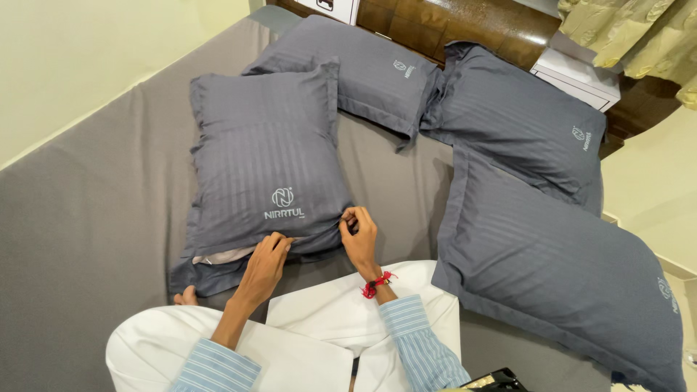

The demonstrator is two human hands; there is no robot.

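Right fingers: I see the right hand point(360, 234) with its fingers point(349, 219) pinched closed on the near right corner of the grey pillowcase point(265, 160).
Left fingers: my left hand point(265, 263) lies on the near open edge of that pillowcase, fingers point(279, 242) curled and pressing into the fabric; I cannot tell whether they clamp it or only rest on it.
Pillowcase: grey with woven stripes and a pale emblem near its near end, it lies flat on the bed point(80, 218), left of the middle, its open end towards me.
Inner pillow: a strip of pale pillow point(225, 255) shows at the open end, just left of the left hand.
Wrist: a red thread band point(377, 283) sits on the right wrist.
Sleeves and legs: I see blue striped sleeves point(417, 341) and white trousers point(319, 319) at the near edge, knees on the bed.
Foot: a bare toe point(186, 295) shows near the left knee.
Other pillows: one grey pillow point(363, 69) lies far, behind the worked one; another point(523, 120) lies far right; a third point(559, 268) lies near right, overlapping it.
Headboard: dark wood headboard point(465, 25) at the far edge.
Curtain: pale yellow curtain point(639, 33) at the far right.
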